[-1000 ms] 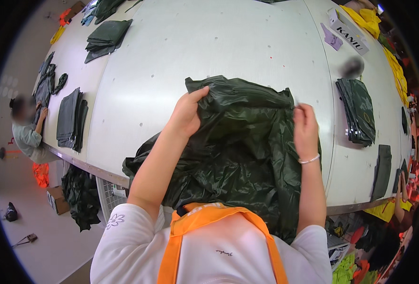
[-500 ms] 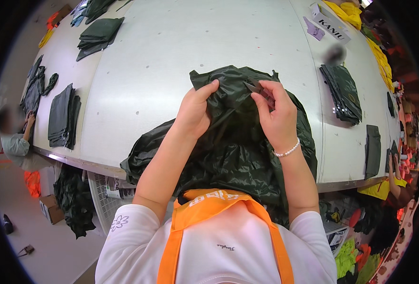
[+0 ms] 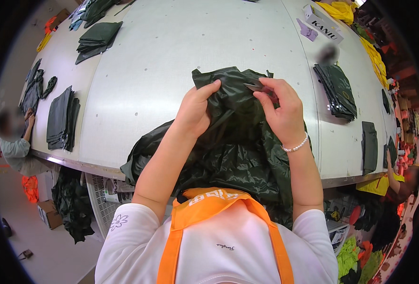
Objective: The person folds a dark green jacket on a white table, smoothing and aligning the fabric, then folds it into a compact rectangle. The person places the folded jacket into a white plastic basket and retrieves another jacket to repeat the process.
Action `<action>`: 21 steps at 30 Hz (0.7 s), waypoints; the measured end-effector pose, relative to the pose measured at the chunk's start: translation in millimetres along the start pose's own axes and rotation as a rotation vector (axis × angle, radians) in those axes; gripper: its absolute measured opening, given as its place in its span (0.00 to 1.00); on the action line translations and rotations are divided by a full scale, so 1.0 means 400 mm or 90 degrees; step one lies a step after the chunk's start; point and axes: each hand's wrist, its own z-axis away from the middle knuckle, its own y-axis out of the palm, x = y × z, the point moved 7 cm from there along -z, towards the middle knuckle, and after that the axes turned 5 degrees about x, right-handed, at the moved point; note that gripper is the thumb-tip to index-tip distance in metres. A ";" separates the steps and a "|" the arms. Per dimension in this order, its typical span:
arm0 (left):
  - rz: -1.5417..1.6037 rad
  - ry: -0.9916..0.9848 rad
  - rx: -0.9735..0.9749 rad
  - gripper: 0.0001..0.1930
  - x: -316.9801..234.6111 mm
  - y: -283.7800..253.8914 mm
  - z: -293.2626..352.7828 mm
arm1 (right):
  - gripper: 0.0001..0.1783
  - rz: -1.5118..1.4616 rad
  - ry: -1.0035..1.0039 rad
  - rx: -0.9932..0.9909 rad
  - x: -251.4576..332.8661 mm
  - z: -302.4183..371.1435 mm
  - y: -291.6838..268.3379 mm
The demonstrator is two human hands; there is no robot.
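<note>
A dark green, shiny thin garment [image 3: 233, 161] lies bunched over the near edge of the table and across my front. My left hand [image 3: 196, 108] is closed on its upper left part, the thumb pressed on top of the cloth. In my right hand [image 3: 284, 110], at the upper right of the cloth, is a pair of thread snips [image 3: 253, 87]. Their pointed metal blades face left, over the cloth and apart from my left thumb. My right fingers hide the rest of the snips. Whether the right fingers also grip cloth is hidden.
Folded dark green stacks lie on the white table [image 3: 171, 57] at left [image 3: 62, 118] and right [image 3: 336, 90]. A white box [image 3: 323, 24] stands far right. One person [image 3: 15, 137] works at the left edge, another [image 3: 399, 182] at the right. A crate [image 3: 99, 199] sits below.
My right hand has moved slightly right and turned with the snips. The garment's right side has drawn inward, uncovering some table. My left hand keeps its hold almost unmoved.
</note>
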 end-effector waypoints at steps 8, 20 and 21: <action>0.000 0.012 0.007 0.13 0.000 0.007 0.005 | 0.11 -0.031 0.013 -0.027 0.007 0.006 -0.002; -0.029 0.024 0.004 0.14 -0.004 0.015 0.007 | 0.11 -0.190 0.138 -0.072 -0.006 -0.009 -0.007; -0.030 0.022 0.012 0.14 -0.005 0.015 0.014 | 0.14 -0.274 0.114 -0.096 0.016 -0.029 0.004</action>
